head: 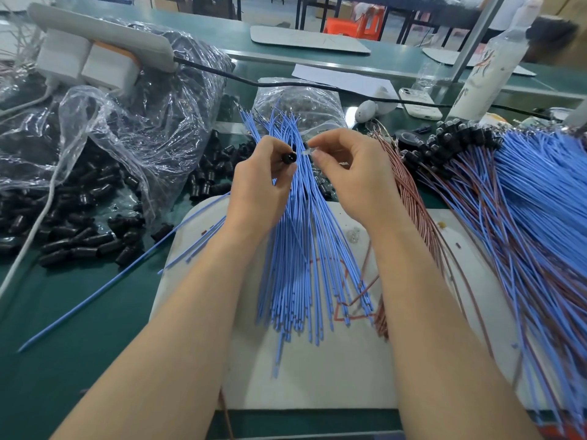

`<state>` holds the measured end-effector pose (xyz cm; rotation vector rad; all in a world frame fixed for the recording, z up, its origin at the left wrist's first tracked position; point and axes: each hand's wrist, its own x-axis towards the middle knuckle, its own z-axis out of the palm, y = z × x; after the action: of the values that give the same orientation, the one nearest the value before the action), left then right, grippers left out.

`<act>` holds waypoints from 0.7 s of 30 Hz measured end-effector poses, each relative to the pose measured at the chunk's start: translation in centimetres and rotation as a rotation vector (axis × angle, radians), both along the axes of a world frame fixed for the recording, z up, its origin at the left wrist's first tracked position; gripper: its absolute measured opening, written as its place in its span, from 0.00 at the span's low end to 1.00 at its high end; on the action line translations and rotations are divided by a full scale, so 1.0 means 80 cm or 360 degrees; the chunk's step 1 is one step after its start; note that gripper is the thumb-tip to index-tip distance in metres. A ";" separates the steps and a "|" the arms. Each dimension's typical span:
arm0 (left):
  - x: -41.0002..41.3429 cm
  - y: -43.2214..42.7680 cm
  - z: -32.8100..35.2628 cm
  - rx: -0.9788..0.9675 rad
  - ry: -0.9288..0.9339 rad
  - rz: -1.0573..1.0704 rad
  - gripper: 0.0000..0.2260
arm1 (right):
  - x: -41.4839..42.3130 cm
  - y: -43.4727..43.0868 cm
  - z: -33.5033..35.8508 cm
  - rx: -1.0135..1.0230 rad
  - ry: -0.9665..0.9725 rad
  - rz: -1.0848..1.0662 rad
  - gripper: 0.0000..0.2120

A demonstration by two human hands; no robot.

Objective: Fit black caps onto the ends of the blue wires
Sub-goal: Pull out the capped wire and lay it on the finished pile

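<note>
Spread over a white board (317, 376) on the green tabletop (79, 328): blue wires (305, 265), dead centre. Heaped at 9 o'clock: loose black caps (79, 242). Left hand (260, 185), grip pinching one black cap (289, 158); right hand (352, 173) at its 3 o'clock, grip pinching a clear-tipped wire end (308, 153).

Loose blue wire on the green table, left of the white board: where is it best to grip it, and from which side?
Pinch the loose blue wire from above near its lower-left end, probably. It is thin and lies flat, and there it lies alone on the green table; farther up, black caps crowd its side.
</note>
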<state>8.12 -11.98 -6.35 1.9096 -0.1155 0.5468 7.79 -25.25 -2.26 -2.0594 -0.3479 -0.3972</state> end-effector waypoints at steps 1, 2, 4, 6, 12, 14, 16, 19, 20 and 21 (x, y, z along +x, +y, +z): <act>0.000 -0.001 0.000 0.0000 0.0006 -0.0008 0.05 | 0.000 0.001 0.000 -0.0011 -0.0002 -0.0001 0.06; -0.001 -0.001 0.000 0.0006 0.0008 -0.0014 0.05 | 0.000 0.003 0.000 -0.0018 0.0000 -0.0001 0.06; -0.001 -0.001 0.000 0.0031 0.0010 -0.0021 0.05 | 0.000 0.005 0.000 -0.0017 -0.0003 0.0002 0.06; -0.002 -0.001 0.000 0.0059 0.0019 -0.0028 0.05 | -0.001 0.005 0.000 -0.0021 -0.0037 0.0007 0.05; -0.006 0.000 0.001 0.0115 0.0030 -0.0048 0.06 | -0.005 0.008 -0.001 -0.0191 -0.0145 -0.0040 0.02; -0.006 -0.001 0.002 0.0149 0.0037 -0.0036 0.06 | -0.005 0.008 -0.001 -0.0238 -0.0156 -0.0063 0.01; -0.007 -0.002 0.002 0.0204 0.0022 -0.0032 0.06 | -0.004 0.007 0.000 -0.0260 -0.0160 -0.0086 0.02; -0.008 -0.003 0.002 0.0316 -0.0034 -0.0015 0.06 | -0.004 0.006 0.000 -0.0284 -0.0151 -0.0127 0.02; -0.008 -0.003 0.002 0.0358 -0.0047 -0.0001 0.07 | -0.004 0.005 0.000 -0.0288 -0.0136 -0.0137 0.02; -0.009 -0.003 0.002 0.0399 -0.0056 0.0010 0.07 | -0.003 0.004 0.000 -0.0286 -0.0119 -0.0142 0.02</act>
<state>7.43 -12.25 -6.20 2.1445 -0.2088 0.5925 7.53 -24.97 -2.26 -2.2450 -0.3478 -0.5141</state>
